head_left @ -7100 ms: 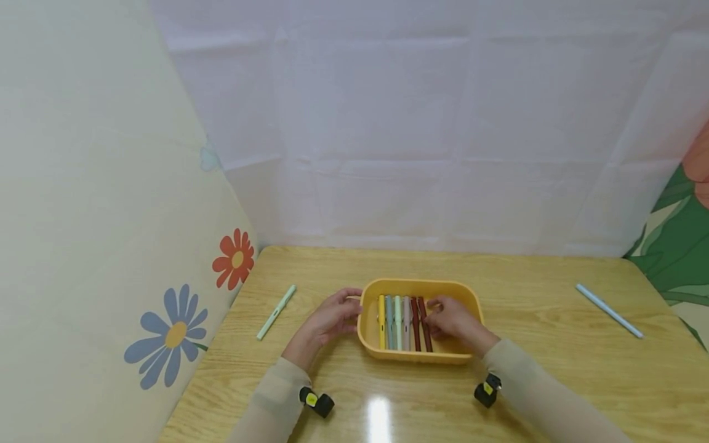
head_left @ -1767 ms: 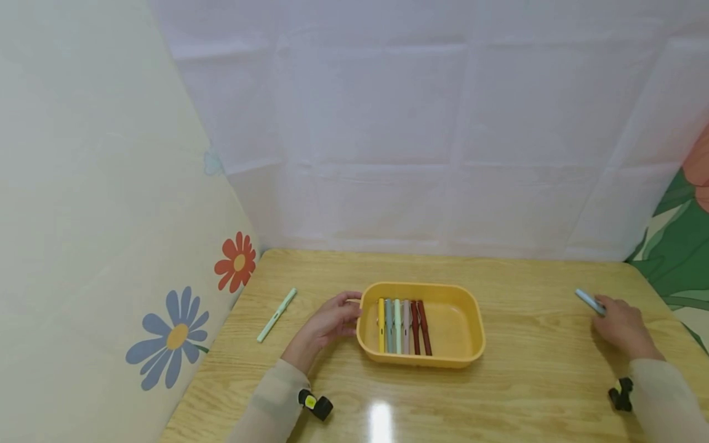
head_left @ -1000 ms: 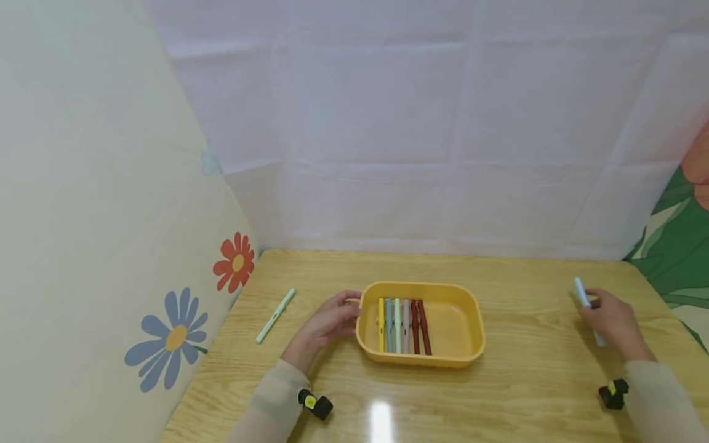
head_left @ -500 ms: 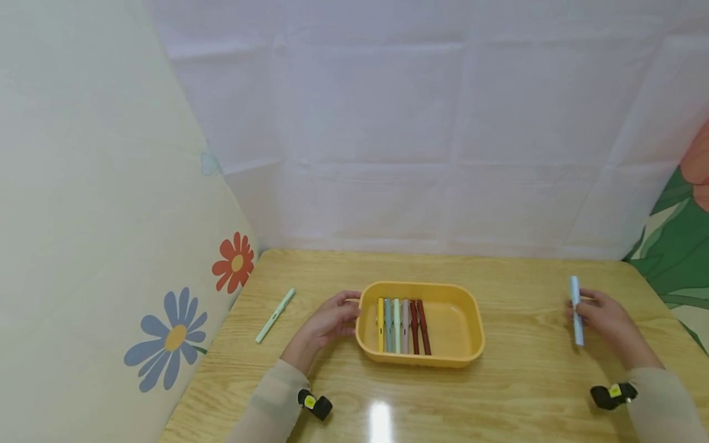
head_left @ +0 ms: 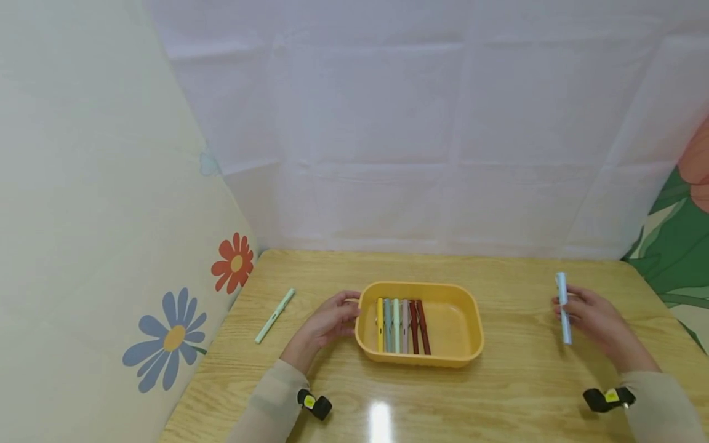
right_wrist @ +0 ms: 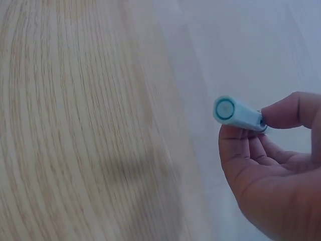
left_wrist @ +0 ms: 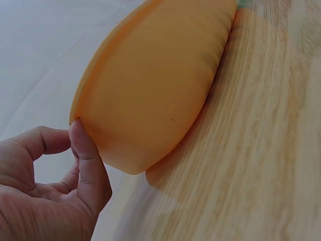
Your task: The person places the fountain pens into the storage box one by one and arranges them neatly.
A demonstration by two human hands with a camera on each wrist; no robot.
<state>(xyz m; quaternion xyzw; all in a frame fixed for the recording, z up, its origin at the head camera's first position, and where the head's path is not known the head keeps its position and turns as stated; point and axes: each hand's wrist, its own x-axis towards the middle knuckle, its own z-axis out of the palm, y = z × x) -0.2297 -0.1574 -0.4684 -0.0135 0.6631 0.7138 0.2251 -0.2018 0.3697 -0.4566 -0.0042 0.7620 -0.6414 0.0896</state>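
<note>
A light-blue pen [head_left: 563, 307] is pinched between the thumb and fingers of my right hand [head_left: 595, 317], raised over the right side of the table. In the right wrist view, the round end of this pen [right_wrist: 225, 109] faces the camera. My left hand [head_left: 332, 320] holds the left end of a yellow plastic box [head_left: 454, 358]; the left wrist view has its thumb and finger at the box's rim. Inside the box, pens lie side by side: a yellow pen [head_left: 380, 326], a blue-grey one, a pale green one, a mauve one and two dark red pens [head_left: 423, 326] at the right.
A pale green pen [head_left: 275, 315] lies slanted on the wooden table [head_left: 526, 394], left of my left hand. The box's right part shows bare floor. White cloth [head_left: 388, 123] hangs behind the table, and a flower-printed sheet [head_left: 111, 215] stands at the left.
Earlier my right hand was in the box at the dark red pens. It then took the light-blue pen from the table, turned it upright in view and moved left. My left hand stays put.
</note>
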